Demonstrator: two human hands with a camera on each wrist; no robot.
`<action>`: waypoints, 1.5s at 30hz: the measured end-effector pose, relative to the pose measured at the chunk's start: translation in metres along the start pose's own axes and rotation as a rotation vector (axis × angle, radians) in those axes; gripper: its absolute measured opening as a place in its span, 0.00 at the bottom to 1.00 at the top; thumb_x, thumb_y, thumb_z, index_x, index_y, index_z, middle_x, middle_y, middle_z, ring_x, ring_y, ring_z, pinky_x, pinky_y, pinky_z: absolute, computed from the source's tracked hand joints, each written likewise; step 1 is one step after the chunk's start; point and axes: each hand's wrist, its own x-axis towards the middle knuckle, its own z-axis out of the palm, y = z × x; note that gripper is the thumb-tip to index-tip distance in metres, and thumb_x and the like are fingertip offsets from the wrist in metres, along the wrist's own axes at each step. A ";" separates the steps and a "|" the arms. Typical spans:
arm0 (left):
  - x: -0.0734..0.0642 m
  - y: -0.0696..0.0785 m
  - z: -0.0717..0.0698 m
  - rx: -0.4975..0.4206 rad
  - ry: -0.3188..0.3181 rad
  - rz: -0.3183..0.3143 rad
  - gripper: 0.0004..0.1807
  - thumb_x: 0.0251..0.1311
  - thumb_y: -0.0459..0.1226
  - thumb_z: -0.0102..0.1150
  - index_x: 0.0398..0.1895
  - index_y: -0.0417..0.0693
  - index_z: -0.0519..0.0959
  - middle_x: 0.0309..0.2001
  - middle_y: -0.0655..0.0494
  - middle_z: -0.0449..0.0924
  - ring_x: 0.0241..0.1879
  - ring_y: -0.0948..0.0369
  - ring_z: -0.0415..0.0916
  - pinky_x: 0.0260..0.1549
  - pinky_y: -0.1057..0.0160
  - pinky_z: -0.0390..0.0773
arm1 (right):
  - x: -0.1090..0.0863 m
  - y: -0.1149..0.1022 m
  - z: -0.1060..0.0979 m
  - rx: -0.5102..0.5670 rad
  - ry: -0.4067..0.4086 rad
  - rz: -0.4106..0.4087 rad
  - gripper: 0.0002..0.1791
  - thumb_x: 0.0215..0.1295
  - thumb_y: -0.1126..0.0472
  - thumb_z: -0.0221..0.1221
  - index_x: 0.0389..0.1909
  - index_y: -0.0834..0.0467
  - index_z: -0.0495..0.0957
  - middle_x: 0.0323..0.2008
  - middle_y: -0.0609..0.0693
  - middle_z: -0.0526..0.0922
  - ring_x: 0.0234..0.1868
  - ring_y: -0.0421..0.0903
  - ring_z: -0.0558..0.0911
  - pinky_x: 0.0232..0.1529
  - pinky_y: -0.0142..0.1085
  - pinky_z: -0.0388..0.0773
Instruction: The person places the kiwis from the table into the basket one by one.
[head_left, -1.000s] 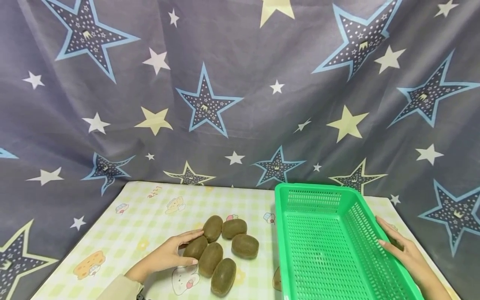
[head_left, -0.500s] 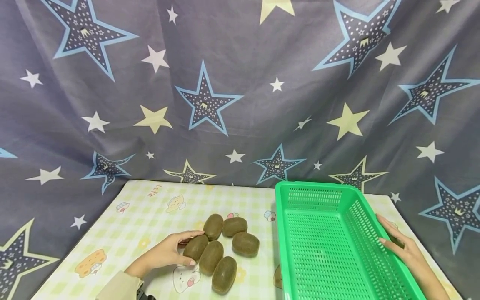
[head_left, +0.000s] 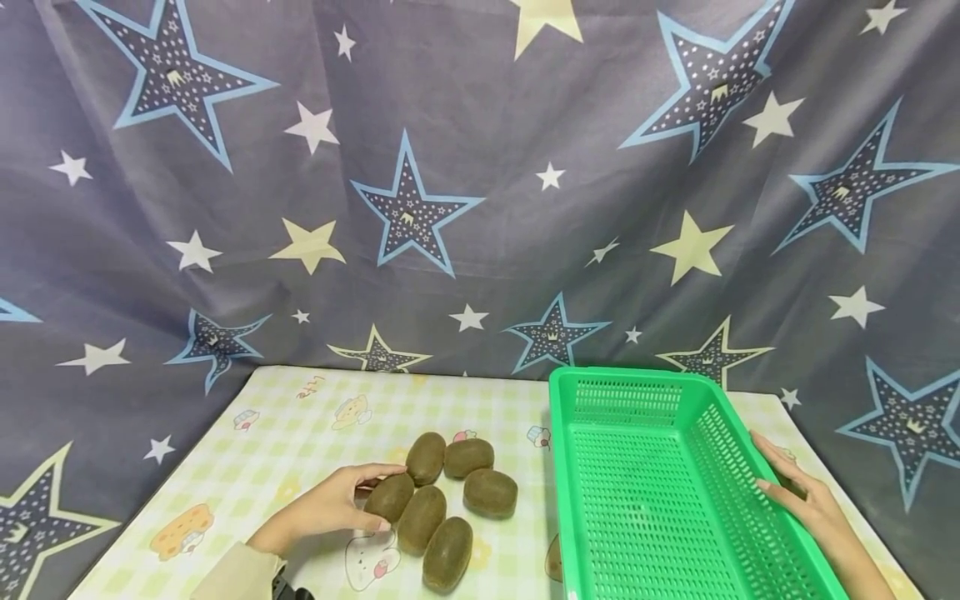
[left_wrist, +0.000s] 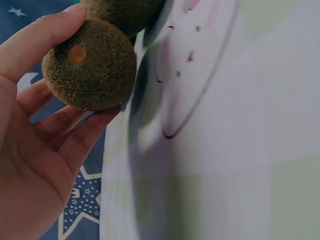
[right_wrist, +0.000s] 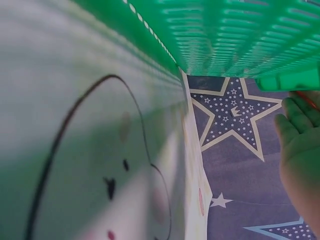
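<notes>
Several brown fuzzy kiwis lie grouped on the checked tablecloth, left of the green basket. My left hand (head_left: 326,504) holds the leftmost kiwi (head_left: 390,498) from its left side. In the left wrist view, the thumb presses one side of this kiwi (left_wrist: 92,67) and the fingers lie against the other. Another kiwi (head_left: 422,520) sits close beside it. At the right, my right hand (head_left: 813,508) holds the long rim of the green basket (head_left: 561,492), thumb over the rim and fingers along the outside. The right wrist view shows these fingers (right_wrist: 297,117) just below the rim.
More kiwis (head_left: 491,492) lie between the held one and the basket. The table with its checked cloth (head_left: 300,425) ends at a dark star-patterned curtain (head_left: 465,167). Inside the basket, the slotted floor (head_left: 645,508) is visible.
The fingers of my left hand have drawn in slightly around the leftmost kiwi. My right hand and the basket stay in place; the head view shifts a little.
</notes>
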 end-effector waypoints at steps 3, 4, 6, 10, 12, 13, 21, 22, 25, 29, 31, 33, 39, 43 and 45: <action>0.001 0.002 -0.002 0.008 0.007 0.015 0.37 0.52 0.41 0.68 0.65 0.37 0.66 0.60 0.42 0.71 0.51 0.64 0.74 0.51 0.66 0.74 | -0.001 -0.001 0.000 -0.057 0.003 -0.003 0.31 0.73 0.63 0.44 0.74 0.52 0.48 0.73 0.35 0.47 0.65 0.19 0.45 0.65 0.20 0.41; 0.002 0.002 -0.003 0.015 0.012 0.019 0.37 0.52 0.41 0.68 0.65 0.37 0.66 0.60 0.43 0.71 0.51 0.64 0.74 0.51 0.66 0.74 | -0.001 -0.001 0.000 -0.076 0.005 -0.006 0.31 0.73 0.63 0.44 0.74 0.52 0.48 0.73 0.35 0.47 0.65 0.19 0.46 0.58 0.14 0.44; 0.004 0.004 -0.004 0.028 0.022 0.024 0.37 0.53 0.41 0.68 0.65 0.37 0.66 0.60 0.43 0.71 0.51 0.63 0.73 0.51 0.66 0.74 | -0.001 -0.002 0.001 -0.065 0.007 -0.010 0.31 0.73 0.64 0.45 0.74 0.53 0.48 0.73 0.35 0.48 0.65 0.18 0.46 0.62 0.17 0.41; 0.008 0.009 -0.004 0.045 0.038 0.031 0.37 0.53 0.42 0.68 0.65 0.38 0.66 0.60 0.42 0.71 0.51 0.62 0.74 0.50 0.65 0.74 | -0.002 -0.001 0.002 -0.011 0.010 -0.020 0.31 0.73 0.65 0.45 0.74 0.56 0.48 0.72 0.33 0.49 0.65 0.19 0.46 0.70 0.39 0.27; 0.011 0.012 -0.004 0.049 0.042 0.035 0.37 0.52 0.42 0.68 0.65 0.37 0.66 0.60 0.41 0.71 0.51 0.60 0.74 0.51 0.64 0.75 | -0.002 -0.001 0.002 -0.023 0.010 -0.024 0.31 0.73 0.65 0.44 0.74 0.56 0.48 0.72 0.32 0.49 0.65 0.19 0.46 0.70 0.31 0.30; 0.012 0.013 -0.003 0.049 0.042 0.037 0.37 0.53 0.42 0.68 0.64 0.38 0.66 0.60 0.40 0.70 0.51 0.59 0.74 0.50 0.64 0.75 | -0.003 -0.001 0.002 -0.020 0.008 -0.025 0.31 0.73 0.65 0.44 0.74 0.56 0.48 0.72 0.32 0.49 0.65 0.19 0.46 0.70 0.32 0.30; 0.024 0.028 0.001 0.015 0.056 0.010 0.37 0.53 0.43 0.68 0.65 0.40 0.67 0.62 0.42 0.69 0.53 0.55 0.74 0.53 0.64 0.73 | -0.002 -0.001 0.002 0.030 -0.004 -0.017 0.31 0.73 0.65 0.44 0.74 0.54 0.48 0.72 0.31 0.48 0.66 0.20 0.44 0.64 0.59 0.20; 0.026 0.031 0.002 0.005 0.054 0.010 0.37 0.53 0.42 0.67 0.65 0.40 0.66 0.62 0.42 0.69 0.53 0.53 0.74 0.52 0.64 0.73 | -0.001 -0.001 0.002 0.030 -0.005 -0.018 0.31 0.73 0.65 0.44 0.74 0.54 0.48 0.72 0.32 0.48 0.66 0.20 0.44 0.64 0.59 0.20; 0.030 0.038 0.005 -0.031 0.049 0.003 0.38 0.53 0.41 0.67 0.66 0.39 0.65 0.61 0.41 0.69 0.53 0.49 0.73 0.53 0.63 0.72 | -0.002 0.000 0.002 0.021 -0.005 -0.022 0.31 0.73 0.65 0.44 0.74 0.55 0.48 0.72 0.31 0.49 0.66 0.19 0.45 0.65 0.55 0.20; 0.035 0.045 0.008 -0.042 0.056 -0.001 0.38 0.52 0.42 0.68 0.66 0.41 0.65 0.59 0.45 0.73 0.54 0.49 0.73 0.53 0.62 0.72 | -0.003 -0.001 0.001 -0.064 0.009 -0.028 0.31 0.73 0.65 0.44 0.74 0.52 0.48 0.70 0.27 0.50 0.64 0.18 0.47 0.67 0.23 0.35; 0.038 0.047 0.010 -0.037 0.061 0.007 0.38 0.52 0.42 0.68 0.66 0.42 0.66 0.58 0.47 0.74 0.54 0.50 0.72 0.53 0.62 0.72 | -0.003 -0.001 0.001 -0.103 0.016 -0.033 0.31 0.73 0.65 0.44 0.74 0.52 0.48 0.70 0.26 0.50 0.64 0.17 0.48 0.57 0.12 0.45; 0.042 0.049 0.011 -0.042 0.064 0.021 0.37 0.52 0.41 0.68 0.66 0.42 0.66 0.58 0.46 0.74 0.54 0.50 0.73 0.53 0.61 0.73 | -0.002 -0.002 0.000 -0.122 0.021 -0.045 0.31 0.73 0.65 0.44 0.74 0.54 0.48 0.70 0.26 0.50 0.64 0.17 0.48 0.51 0.09 0.48; 0.053 0.055 0.016 -0.103 0.044 0.098 0.35 0.54 0.40 0.67 0.66 0.45 0.66 0.61 0.48 0.71 0.55 0.54 0.73 0.53 0.63 0.73 | -0.001 0.000 0.000 -0.081 0.022 -0.051 0.31 0.73 0.66 0.44 0.74 0.55 0.48 0.69 0.26 0.51 0.64 0.18 0.47 0.64 0.17 0.39; 0.059 0.063 0.020 -0.154 0.040 0.127 0.34 0.54 0.38 0.67 0.66 0.48 0.66 0.63 0.49 0.70 0.55 0.56 0.73 0.53 0.65 0.73 | 0.000 0.002 0.001 -0.028 0.015 -0.066 0.31 0.73 0.67 0.43 0.74 0.54 0.48 0.70 0.28 0.50 0.65 0.19 0.45 0.70 0.34 0.28; 0.060 0.067 0.023 -0.153 0.047 0.102 0.35 0.54 0.39 0.67 0.66 0.47 0.66 0.62 0.48 0.70 0.56 0.54 0.72 0.52 0.66 0.74 | -0.001 0.003 0.001 -0.059 0.019 -0.071 0.31 0.73 0.67 0.44 0.74 0.55 0.48 0.70 0.29 0.50 0.65 0.19 0.46 0.69 0.26 0.34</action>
